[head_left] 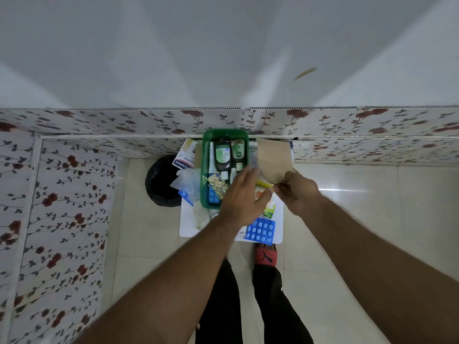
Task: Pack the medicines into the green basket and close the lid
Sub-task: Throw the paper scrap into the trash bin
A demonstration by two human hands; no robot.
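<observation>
Far left of the table [188, 229]: a plaster box [183, 157] and a clear bag [186, 181], both outside the basket [205, 170] and near the table's edge; easy to knock to the floor with a careless sweep. Next, the green basket itself, already holding two bottles [222, 155], a tube [211, 157] and blister strips [216, 188]; fairly full, so more packs piled high would likely stop the lid from seating. No lid clearly in view. Over the basket's right rim, the left hand [242, 197], fingers loosely curled and spread, pinching nothing clearly; grip on the envelope's corner impossible to confirm. Just right, a brown envelope [272, 161] raised above the table, pinched at its lower corner by the right hand [299, 192], fingers narrow on it. Held by one corner only: likely to tip and spill whatever sits inside, or slip free. Below the hands, a blue strip [260, 230] at the table's near edge, unpacked, liable to slide off if brushed by a forearm.
</observation>
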